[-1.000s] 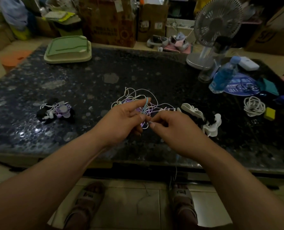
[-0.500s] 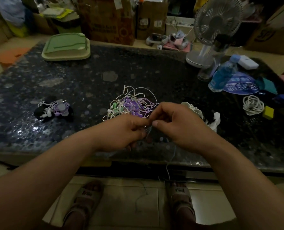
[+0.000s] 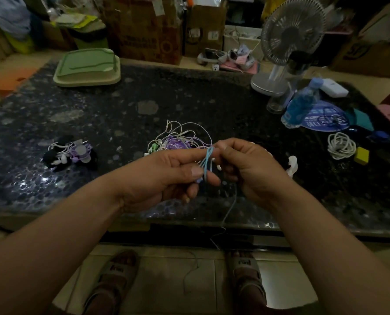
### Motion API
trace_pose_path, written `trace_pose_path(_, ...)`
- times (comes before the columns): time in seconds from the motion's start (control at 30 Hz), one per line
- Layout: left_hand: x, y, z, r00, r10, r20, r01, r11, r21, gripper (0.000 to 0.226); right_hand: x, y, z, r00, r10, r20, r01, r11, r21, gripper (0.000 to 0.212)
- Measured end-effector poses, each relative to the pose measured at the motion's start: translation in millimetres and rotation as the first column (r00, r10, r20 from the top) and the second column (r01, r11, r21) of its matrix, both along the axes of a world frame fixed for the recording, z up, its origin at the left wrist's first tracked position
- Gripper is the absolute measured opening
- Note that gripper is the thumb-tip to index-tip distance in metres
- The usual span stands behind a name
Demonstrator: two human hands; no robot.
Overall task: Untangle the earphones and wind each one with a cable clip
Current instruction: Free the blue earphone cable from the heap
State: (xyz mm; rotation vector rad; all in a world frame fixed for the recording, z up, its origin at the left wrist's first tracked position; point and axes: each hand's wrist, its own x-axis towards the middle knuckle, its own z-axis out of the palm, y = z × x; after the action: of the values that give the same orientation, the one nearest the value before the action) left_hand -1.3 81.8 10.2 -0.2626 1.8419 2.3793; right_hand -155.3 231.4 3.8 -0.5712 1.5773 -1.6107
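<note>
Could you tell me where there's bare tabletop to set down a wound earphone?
Bare: the wide stretch between the tray and the tangle, and left of the wound pile. Crowded: the right end, around fan, bottle and coil.

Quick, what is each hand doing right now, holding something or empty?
Left hand: closed, pinching the looped blue earphone cable.
Right hand: closed, pinching the top of the same cable.

Dim, underexposed indoor light. The dark speckled table (image 3: 189, 92) returns small pale glints near its front left edge. The tiled floor (image 3: 164, 280) below reads brighter. Left hand (image 3: 166, 176) and right hand (image 3: 250, 164) are evenly lit; the blue earphone cable (image 3: 207, 159) between them is slightly blurred. Wide-angle bending curves the table's edges, and background clutter is soft and grainy
</note>
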Motion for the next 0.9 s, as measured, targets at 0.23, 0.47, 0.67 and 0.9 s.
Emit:
trace_pose_path(0.23, -4, 5, 0, 0.997, 0.080, -0.001, -0.080, 0.996, 0.023, 0.042, 19, -11, -15, 0.989, -0.075, -0.127, 0.093, 0.986, 0.138, 0.027)
trace_pose_path(0.47, -4, 4, 3, 0.998, 0.062, 0.001, -0.062, 0.998, 0.031, 0.045, 20, -13, -12, 0.976, -0.134, -0.171, 0.155, 0.982, 0.113, 0.021)
trace_pose_path(0.67, 1, 7, 4, 0.999, -0.039, 0.009, 0.039, 0.998, -0.039, 0.040, 4, -11, -5, 0.893, -0.227, -0.389, 0.256, 0.966, 0.024, 0.017)
trace_pose_path(0.9, 0, 4, 5, 0.997, 0.067, -0.044, -0.070, 0.995, -0.071, 0.048, 17, -13, -6, 0.977, -0.127, -0.170, 0.140, 0.988, 0.067, 0.024)
